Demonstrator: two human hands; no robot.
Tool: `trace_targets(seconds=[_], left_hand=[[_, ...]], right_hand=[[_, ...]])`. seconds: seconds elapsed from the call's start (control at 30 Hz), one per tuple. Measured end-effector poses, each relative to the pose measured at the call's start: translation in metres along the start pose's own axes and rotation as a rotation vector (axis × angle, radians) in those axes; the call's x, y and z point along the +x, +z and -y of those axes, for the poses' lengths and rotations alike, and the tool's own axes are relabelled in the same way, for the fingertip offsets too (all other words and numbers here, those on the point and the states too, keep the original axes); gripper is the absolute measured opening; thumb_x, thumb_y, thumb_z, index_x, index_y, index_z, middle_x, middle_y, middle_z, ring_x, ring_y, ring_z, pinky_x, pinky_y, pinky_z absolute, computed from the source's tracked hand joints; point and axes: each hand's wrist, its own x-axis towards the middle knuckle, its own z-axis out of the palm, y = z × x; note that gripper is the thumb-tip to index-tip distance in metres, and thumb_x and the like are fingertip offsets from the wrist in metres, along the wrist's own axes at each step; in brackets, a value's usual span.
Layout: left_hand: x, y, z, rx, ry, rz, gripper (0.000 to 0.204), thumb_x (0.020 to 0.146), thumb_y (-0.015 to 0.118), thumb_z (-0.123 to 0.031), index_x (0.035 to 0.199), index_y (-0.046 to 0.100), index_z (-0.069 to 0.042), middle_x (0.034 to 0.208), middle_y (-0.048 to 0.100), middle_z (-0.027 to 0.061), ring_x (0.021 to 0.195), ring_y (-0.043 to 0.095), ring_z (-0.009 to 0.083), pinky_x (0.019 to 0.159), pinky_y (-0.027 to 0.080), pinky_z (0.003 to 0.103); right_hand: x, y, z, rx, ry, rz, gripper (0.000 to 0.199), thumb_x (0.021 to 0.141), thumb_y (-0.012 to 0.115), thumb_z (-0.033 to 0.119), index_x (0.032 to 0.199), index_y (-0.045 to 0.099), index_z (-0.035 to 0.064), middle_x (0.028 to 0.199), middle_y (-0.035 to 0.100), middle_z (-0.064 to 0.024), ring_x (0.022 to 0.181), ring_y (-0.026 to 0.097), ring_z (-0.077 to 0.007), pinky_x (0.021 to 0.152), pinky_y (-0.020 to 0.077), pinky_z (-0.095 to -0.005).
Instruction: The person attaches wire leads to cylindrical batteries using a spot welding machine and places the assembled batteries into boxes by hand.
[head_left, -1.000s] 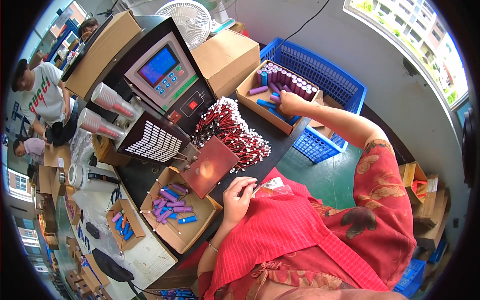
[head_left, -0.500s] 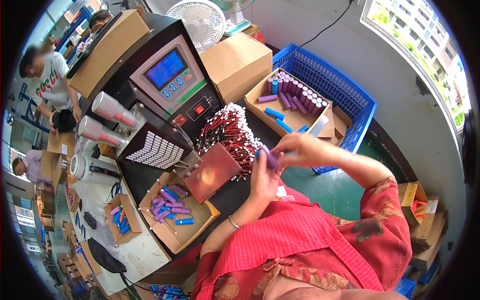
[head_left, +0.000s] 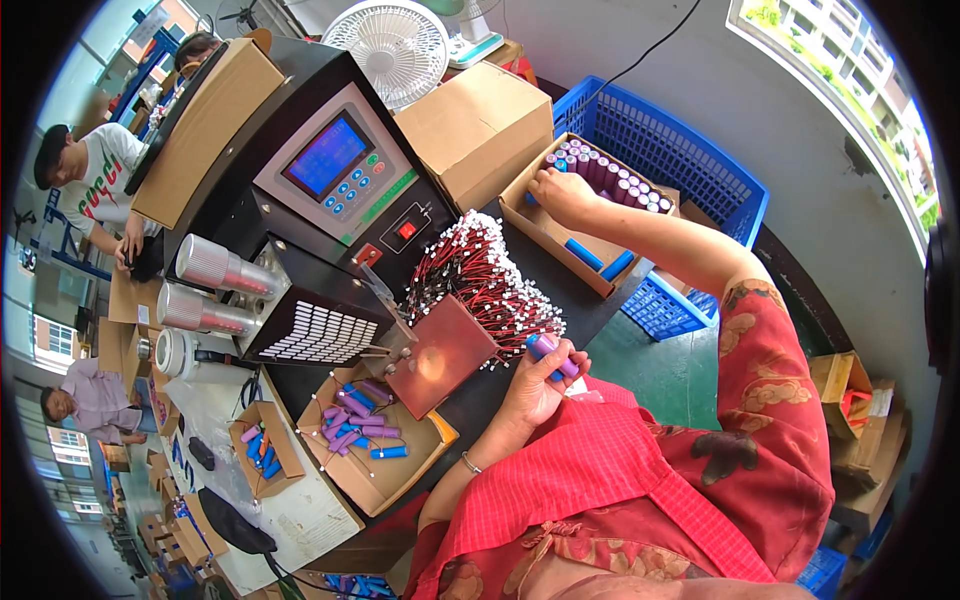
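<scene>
My left hand (head_left: 535, 392) is closed around cylindrical battery cells (head_left: 553, 357), purple and blue, in front of the wire bundle. My right hand (head_left: 566, 196) reaches into an open cardboard box (head_left: 603, 284) of cells, its fingers curled down at the left side; what they grip is hidden. Purple cells (head_left: 625, 187) stand in rows along the far side of that box, and blue cells (head_left: 584, 254) lie loose nearer me. A heap of red and black wires with white connectors (head_left: 480, 265) lies between my hands and the machine.
A spot-welding-type machine (head_left: 330, 165) with a blue screen and a reddish plate (head_left: 440, 357) stands at the left. Below the plate, a cardboard tray (head_left: 385, 482) holds wired cells; a smaller box (head_left: 283, 482) sits beside it. A blue basket (head_left: 745, 210) is behind the cell box. Co-workers are far left.
My right hand has left the cells at my left hand and moved up into the cardboard box. My left hand has shifted slightly down and right, still holding cells.
</scene>
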Motion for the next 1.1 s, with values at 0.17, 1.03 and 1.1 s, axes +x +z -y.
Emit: trace_targets(seconds=[0.17, 1.03, 1.1], left_hand=[[-0.006, -0.003, -0.002, 0.008, 0.075, 0.045, 0.018, 0.087, 0.054, -0.008, 0.105, 0.053, -0.008, 0.109, 0.057, 0.0099, 0.107, 0.053, 0.0226, 0.095, 0.041, 0.039], [-0.063, -0.037, 0.007, 0.182, 0.168, -0.133, 0.034, 0.075, 0.067, -0.007, 0.105, 0.051, -0.002, 0.091, 0.061, 0.0067, 0.077, 0.059, 0.0154, 0.072, 0.048, 0.029], [-0.069, -0.038, 0.005, 0.272, 0.174, -0.122, 0.034, 0.075, 0.068, -0.008, 0.104, 0.052, -0.002, 0.088, 0.061, 0.0052, 0.076, 0.059, 0.0148, 0.071, 0.048, 0.028]], right_hand=[[-0.008, 0.005, -0.013, 0.239, -0.038, -0.051, 0.017, 0.07, 0.059, 0.005, 0.086, 0.062, 0.0028, 0.084, 0.061, -0.0117, 0.084, 0.059, -0.0244, 0.074, 0.0486, -0.0337], [-0.021, -0.094, 0.095, 0.636, -0.178, -0.312, 0.009, 0.078, 0.058, 0.011, 0.081, 0.061, 0.0037, 0.08, 0.058, -0.012, 0.076, 0.059, -0.0306, 0.068, 0.0479, -0.0385], [-0.002, -0.086, 0.092, 0.573, -0.156, -0.199, 0.011, 0.077, 0.06, 0.014, 0.08, 0.062, 0.0045, 0.08, 0.058, -0.012, 0.074, 0.059, -0.031, 0.067, 0.0482, -0.0388]])
